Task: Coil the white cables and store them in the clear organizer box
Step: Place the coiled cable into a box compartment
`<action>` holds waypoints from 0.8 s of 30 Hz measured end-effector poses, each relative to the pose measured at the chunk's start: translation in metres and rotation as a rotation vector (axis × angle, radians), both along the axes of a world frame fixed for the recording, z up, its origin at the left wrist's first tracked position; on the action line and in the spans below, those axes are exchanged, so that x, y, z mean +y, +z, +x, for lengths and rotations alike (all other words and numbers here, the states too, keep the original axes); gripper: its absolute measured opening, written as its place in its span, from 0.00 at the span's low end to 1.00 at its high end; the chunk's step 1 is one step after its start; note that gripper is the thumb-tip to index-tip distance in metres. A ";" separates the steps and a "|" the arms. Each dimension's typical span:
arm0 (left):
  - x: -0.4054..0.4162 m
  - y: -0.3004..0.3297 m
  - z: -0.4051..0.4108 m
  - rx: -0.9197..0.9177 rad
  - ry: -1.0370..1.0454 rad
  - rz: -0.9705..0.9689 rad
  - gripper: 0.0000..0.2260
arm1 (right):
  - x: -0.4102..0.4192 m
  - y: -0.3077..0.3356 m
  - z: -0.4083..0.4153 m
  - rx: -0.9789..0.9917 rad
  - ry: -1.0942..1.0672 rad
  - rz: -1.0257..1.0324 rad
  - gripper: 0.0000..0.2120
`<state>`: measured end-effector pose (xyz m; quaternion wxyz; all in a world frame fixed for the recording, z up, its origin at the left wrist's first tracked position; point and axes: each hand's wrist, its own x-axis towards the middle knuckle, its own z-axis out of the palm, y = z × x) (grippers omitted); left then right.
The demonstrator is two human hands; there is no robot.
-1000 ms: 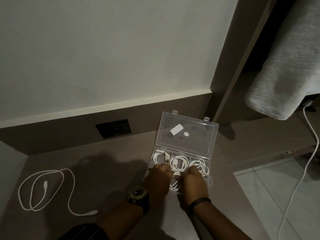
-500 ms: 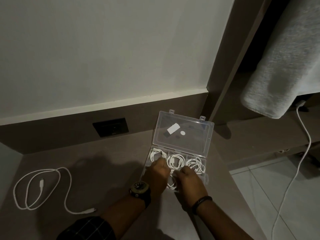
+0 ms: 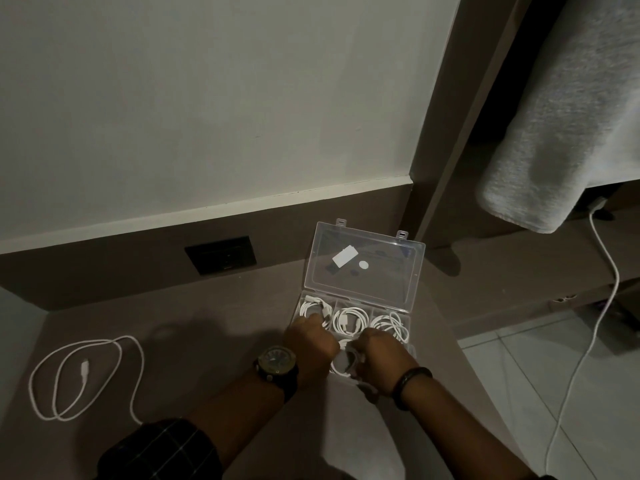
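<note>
The clear organizer box (image 3: 410, 318) stands open on the brown counter, its lid (image 3: 391, 271) tilted back. Three coiled white cables fill the back compartments: left (image 3: 313, 308), middle (image 3: 349, 318), right (image 3: 389, 323). Another coiled white cable (image 3: 343, 363) lies in the front middle compartment, between my hands. My left hand (image 3: 310, 348) and my right hand (image 3: 377, 356) both press on it with curled fingers and hide most of the front row. A loose white cable (image 3: 83, 372) lies uncoiled at the counter's left.
A dark wall socket (image 3: 221, 255) sits in the brown backsplash left of the box. The counter's right edge (image 3: 460, 355) drops to a tiled floor. A grey towel (image 3: 568, 109) hangs at the upper right, with a white charger cable (image 3: 588, 341) trailing down below it.
Both hands have drawn back a little toward the front row of the box, uncovering more of the back coils. The view has shifted slightly; the box and loose cable stay put.
</note>
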<state>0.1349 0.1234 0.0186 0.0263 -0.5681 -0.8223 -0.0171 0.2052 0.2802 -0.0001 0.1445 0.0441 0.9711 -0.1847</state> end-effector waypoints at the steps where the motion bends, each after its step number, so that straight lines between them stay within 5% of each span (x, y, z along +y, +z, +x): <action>1: 0.002 0.001 0.003 0.046 -0.023 -0.026 0.08 | -0.002 -0.001 0.001 0.011 -0.007 0.020 0.05; 7: 0.008 -0.007 0.014 0.156 -0.033 0.073 0.13 | -0.019 -0.008 0.001 0.057 -0.009 0.196 0.05; 16: -0.022 -0.015 0.010 0.038 0.023 0.263 0.05 | 0.007 0.017 -0.001 0.099 -0.234 -0.222 0.09; 24: -0.121 0.010 -0.008 -0.256 0.486 0.218 0.06 | -0.057 0.043 -0.019 0.247 -0.116 -0.314 0.05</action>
